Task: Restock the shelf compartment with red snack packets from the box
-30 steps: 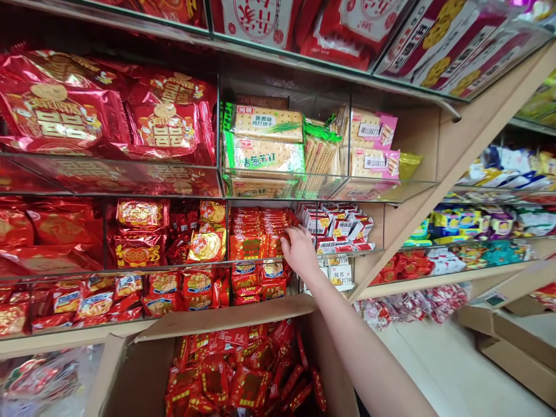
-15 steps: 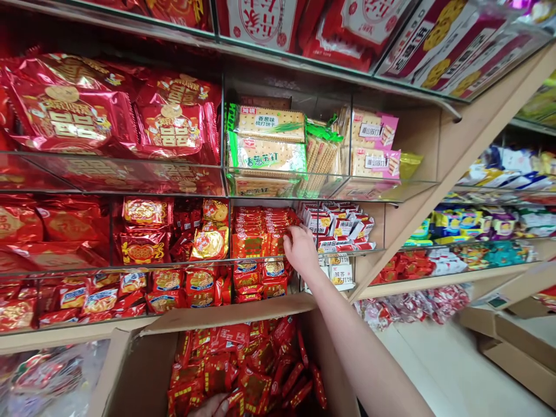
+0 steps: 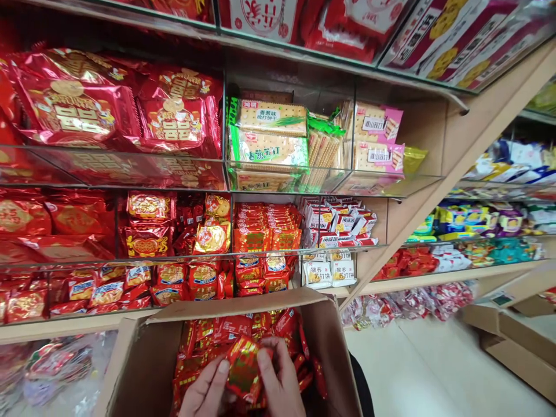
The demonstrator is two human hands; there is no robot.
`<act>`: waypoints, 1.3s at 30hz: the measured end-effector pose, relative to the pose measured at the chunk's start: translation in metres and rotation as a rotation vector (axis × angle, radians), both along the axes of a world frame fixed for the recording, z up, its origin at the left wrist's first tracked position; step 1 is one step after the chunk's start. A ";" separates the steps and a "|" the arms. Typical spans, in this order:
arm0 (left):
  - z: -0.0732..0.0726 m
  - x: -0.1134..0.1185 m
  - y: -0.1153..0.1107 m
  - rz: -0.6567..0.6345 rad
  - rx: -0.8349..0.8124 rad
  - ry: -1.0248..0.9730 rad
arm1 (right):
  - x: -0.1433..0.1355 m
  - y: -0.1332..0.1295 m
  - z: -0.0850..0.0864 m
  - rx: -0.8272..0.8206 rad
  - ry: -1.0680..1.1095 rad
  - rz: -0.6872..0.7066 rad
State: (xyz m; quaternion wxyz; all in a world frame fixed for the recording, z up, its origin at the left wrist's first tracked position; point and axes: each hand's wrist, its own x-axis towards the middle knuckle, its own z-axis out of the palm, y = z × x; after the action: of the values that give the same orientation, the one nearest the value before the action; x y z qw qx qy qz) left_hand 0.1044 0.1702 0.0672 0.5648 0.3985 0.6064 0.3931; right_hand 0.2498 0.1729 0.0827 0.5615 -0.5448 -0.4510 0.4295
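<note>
Both of my hands are down inside an open cardboard box (image 3: 334,353) full of small red snack packets (image 3: 208,333). My left hand (image 3: 206,391) and my right hand (image 3: 280,382) together grip one red and gold packet (image 3: 243,368), fingers on either side of it. Straight above, behind a clear front panel, stands a neat stack of matching red packets (image 3: 264,226) on the middle shelf.
Glass-fronted shelves hold large red foil bags (image 3: 78,113) at upper left, cracker packs (image 3: 269,136) in the centre and white-red packets (image 3: 339,223) to the right. A slanted wooden shelf end (image 3: 456,156) and cardboard boxes (image 3: 512,341) on the floor stand at right.
My right hand has left the red packets on the middle shelf and dropped into the box. Both hands now hold one packet there. The view has tilted slightly down.
</note>
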 end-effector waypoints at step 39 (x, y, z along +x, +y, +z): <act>0.054 0.026 0.016 0.108 0.448 0.505 | 0.010 0.006 0.012 0.066 -0.024 0.064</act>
State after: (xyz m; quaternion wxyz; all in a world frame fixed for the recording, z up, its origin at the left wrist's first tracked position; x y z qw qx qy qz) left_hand 0.1307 0.1863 0.1211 0.2739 0.5646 0.6459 0.4347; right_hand 0.2598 0.1792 0.0951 0.5597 -0.5165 -0.4886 0.4257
